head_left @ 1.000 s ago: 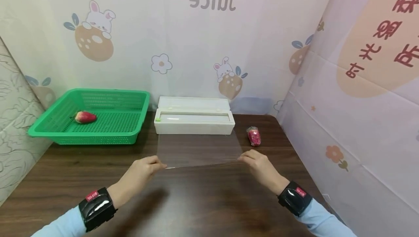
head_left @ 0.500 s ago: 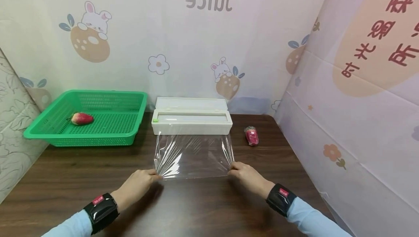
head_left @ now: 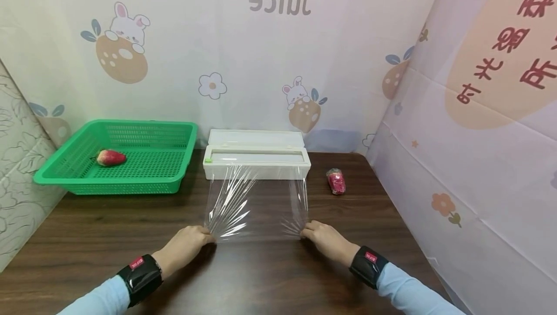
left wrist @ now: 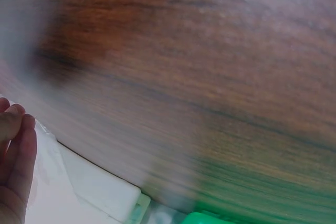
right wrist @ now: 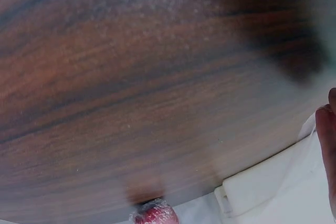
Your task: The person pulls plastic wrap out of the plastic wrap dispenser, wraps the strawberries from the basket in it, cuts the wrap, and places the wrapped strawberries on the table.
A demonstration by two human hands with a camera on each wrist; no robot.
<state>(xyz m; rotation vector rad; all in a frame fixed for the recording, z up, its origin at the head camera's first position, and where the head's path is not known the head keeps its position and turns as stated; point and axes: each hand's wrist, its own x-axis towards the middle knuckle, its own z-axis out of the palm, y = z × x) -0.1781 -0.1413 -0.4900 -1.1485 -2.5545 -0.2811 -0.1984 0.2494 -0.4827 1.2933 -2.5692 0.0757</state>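
Observation:
A sheet of clear plastic film (head_left: 261, 208) stretches from the white dispenser box (head_left: 257, 164) toward the front, creased near both front corners. My left hand (head_left: 186, 247) pinches its left front corner between thumb and fingers; the pinch also shows in the left wrist view, where the hand (left wrist: 17, 161) is at the left edge. The right front corner is pinched by my right hand (head_left: 327, 241), only partly seen in the right wrist view. The box's lid stands raised at the back.
Left of the box, a green basket (head_left: 109, 187) holds a red and pale fruit (head_left: 111, 157). A film-wrapped red item (head_left: 336, 181) lies on the dark wooden table (head_left: 261, 281) to the box's right. Printed cloth hangs behind and at the sides.
Both hands have come lower and nearer the table's front, drawing more film out of the box. The film now shows bright creases fanning from the held corners.

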